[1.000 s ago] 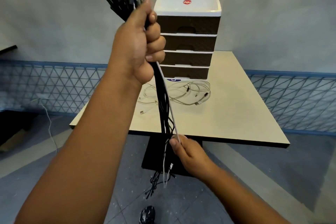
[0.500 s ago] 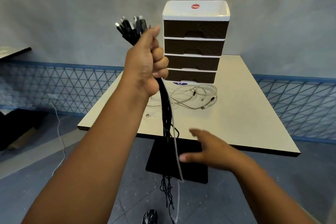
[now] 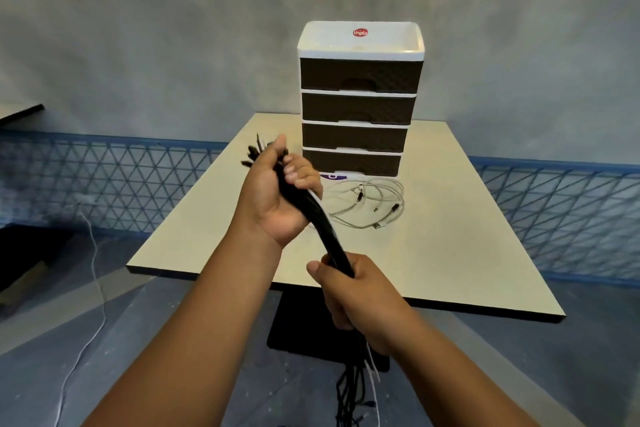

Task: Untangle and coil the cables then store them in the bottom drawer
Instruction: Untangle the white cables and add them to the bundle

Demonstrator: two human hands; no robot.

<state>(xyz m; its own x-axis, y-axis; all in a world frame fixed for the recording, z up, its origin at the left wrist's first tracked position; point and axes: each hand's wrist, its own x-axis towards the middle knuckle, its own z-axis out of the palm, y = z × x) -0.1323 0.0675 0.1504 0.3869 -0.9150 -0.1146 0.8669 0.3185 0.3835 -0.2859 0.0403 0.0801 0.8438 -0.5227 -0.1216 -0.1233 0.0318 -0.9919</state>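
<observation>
Black rubbery cables, a thick bundle (image 3: 320, 218) threaded with one white strand, run between both fists in front of the cream table (image 3: 467, 253). The left hand (image 3: 277, 198) clenches the plug ends; the right hand (image 3: 349, 291) wraps the bundle lower, loose tails dangling floorward. Light and limp, it probably coils best held near the plugs.

Soft, even light fills the room, with no glare. The table (image 3: 450, 218) top is bright; its underside and base sit in shadow. The railing (image 3: 104, 180) bows toward the edges, and the far wall (image 3: 173, 45) looks smeared and grainy.
</observation>
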